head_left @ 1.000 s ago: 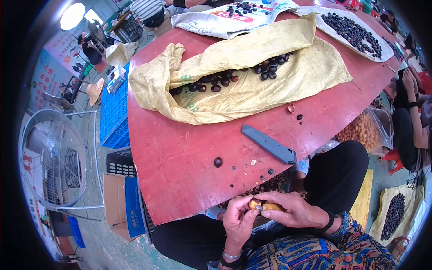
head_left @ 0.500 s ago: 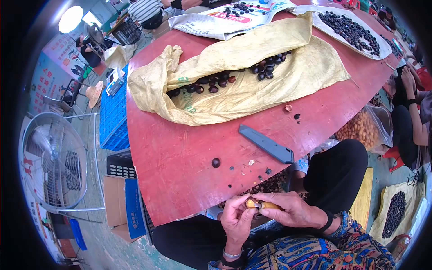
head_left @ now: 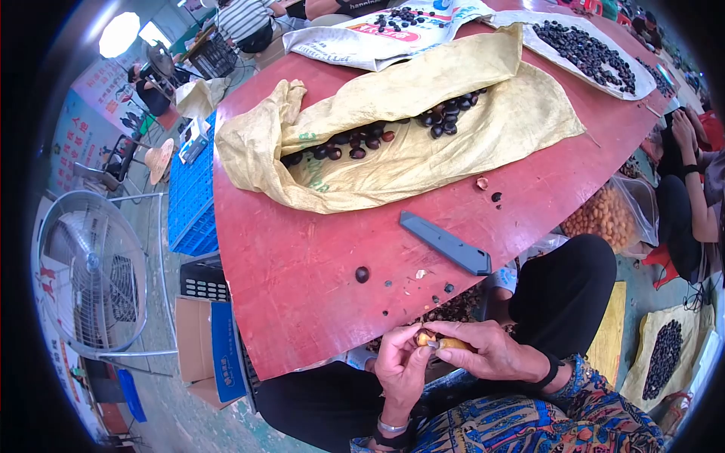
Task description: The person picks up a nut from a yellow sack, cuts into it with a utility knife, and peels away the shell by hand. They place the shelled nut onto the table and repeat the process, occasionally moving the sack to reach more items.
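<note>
My left hand pinches a partly peeled nut, brown shell around a yellow kernel, just off the table's near edge. In my right hand is a small knife with a yellowish handle; its short blade meets the nut. Both hands are closed and almost touching. A single dark nut lies on the red table beyond them. Farther up, a yellowish woven sack lies folded open, with many dark nuts inside.
A blue-grey tool shaped like a box cutter lies on the table among shell bits. Shells gather below the edge. At right is a clear bag of peeled kernels; at left, a fan and blue crate. Another person's arm is at right.
The nut has turned slightly in my left fingers, and more brown shell and the knife's blade show. Both hands stay in nearly the same place.
</note>
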### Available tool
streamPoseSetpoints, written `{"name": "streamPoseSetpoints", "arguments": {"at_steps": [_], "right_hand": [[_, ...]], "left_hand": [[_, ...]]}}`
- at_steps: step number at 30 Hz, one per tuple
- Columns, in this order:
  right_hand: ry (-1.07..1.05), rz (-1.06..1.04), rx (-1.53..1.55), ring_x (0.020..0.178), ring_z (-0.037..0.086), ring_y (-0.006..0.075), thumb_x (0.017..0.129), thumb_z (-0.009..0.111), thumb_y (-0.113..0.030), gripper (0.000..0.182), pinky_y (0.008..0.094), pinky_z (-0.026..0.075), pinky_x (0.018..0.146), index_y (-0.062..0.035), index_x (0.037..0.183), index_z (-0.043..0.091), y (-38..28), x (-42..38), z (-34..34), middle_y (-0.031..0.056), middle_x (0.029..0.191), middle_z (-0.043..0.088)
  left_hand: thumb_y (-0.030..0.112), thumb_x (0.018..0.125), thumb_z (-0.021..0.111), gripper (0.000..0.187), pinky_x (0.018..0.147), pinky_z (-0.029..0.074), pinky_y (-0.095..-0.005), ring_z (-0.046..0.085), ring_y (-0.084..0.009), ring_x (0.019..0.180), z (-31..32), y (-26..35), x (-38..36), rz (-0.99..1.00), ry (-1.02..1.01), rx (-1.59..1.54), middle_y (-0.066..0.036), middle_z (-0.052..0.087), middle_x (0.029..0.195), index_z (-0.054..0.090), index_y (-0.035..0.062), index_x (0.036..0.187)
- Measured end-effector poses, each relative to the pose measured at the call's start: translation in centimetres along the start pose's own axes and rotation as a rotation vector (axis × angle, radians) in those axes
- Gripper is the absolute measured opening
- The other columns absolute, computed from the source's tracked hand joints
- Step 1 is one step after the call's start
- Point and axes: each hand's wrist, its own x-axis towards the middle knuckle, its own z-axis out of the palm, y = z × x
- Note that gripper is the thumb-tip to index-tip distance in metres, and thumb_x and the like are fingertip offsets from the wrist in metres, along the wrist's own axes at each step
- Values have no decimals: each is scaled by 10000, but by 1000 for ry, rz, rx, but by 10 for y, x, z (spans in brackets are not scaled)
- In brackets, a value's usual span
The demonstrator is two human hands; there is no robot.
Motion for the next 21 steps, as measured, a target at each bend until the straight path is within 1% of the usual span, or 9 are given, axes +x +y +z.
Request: {"name": "streamPoseSetpoints", "arguments": {"at_steps": [2, 4, 11, 14, 16, 17, 19, 20, 21], "right_hand": [[-14, 4, 4, 827, 661, 279, 857, 614, -98, 416, 314, 511, 687, 19, 1237, 492, 1, 0, 0, 197, 971, 632], [15, -76, -34, 842, 660, 284, 861, 607, -93, 409, 319, 514, 696, 20, 1237, 495, 7, 1, 2, 195, 969, 632], [15, -70, 4, 843, 649, 276, 864, 597, -69, 362, 312, 511, 698, 25, 1207, 533, 10, 1, 0, 185, 951, 630], [9, -40, 3, 816, 641, 261, 862, 597, -60, 358, 305, 506, 687, 28, 1204, 538, 13, 2, 3, 175, 944, 630], [67, -61, 52, 792, 636, 251, 857, 601, -56, 356, 300, 500, 666, 25, 1199, 544, 18, 1, 8, 173, 917, 624], [65, -63, 51, 792, 636, 251, 857, 601, -56, 356, 300, 500, 666, 25, 1199, 544, 17, 1, 10, 173, 917, 624], [103, -99, -109, 758, 628, 263, 852, 599, -59, 382, 309, 495, 638, 10, 1221, 530, 13, -1, 13, 163, 863, 605], [101, -99, -108, 758, 628, 263, 852, 599, -59, 382, 309, 495, 638, 10, 1221, 530, 13, -2, 16, 163, 863, 605], [103, -103, -155, 732, 620, 269, 848, 600, -60, 402, 315, 492, 623, 2, 1237, 518, 12, -3, 18, 155, 842, 593]], "left_hand": [[58, 856, 632, 299, 682, 420, -184, 496, -60, 745, -1, -1, 0, 10, -1, -10, -46, 553, 916, 525, -48, 1115], [62, 856, 633, 301, 680, 418, -183, 497, -60, 746, -1, -2, 0, 14, 2, -10, -46, 553, 916, 525, -45, 1115], [78, 862, 631, 295, 675, 415, -182, 496, -59, 736, -1, -2, 2, 27, -9, -13, -49, 561, 920, 528, -41, 1112], [80, 869, 622, 288, 697, 436, -191, 516, -65, 757, 1, 1, 2, 14, -9, -2, -53, 565, 927, 521, -42, 1109], [99, 870, 625, 293, 719, 461, -201, 539, -72, 783, 7, 6, 3, -69, 43, -115, -51, 566, 921, 511, -41, 1101], [99, 870, 625, 293, 719, 461, -201, 539, -72, 783, 10, 7, 3, -66, 43, -116, -51, 566, 921, 511, -41, 1101], [123, 866, 636, 304, 727, 480, -204, 558, -78, 788, 13, 7, 3, -72, 99, -159, -44, 570, 900, 504, -38, 1088], [123, 866, 636, 304, 727, 480, -204, 558, -78, 788, 11, 8, 1, -71, 101, -159, -44, 570, 900, 504, -38, 1088], [135, 861, 645, 308, 702, 471, -193, 549, -69, 766, 8, 8, -1, -124, 109, -127, -37, 569, 889, 508, -36, 1078]]}}
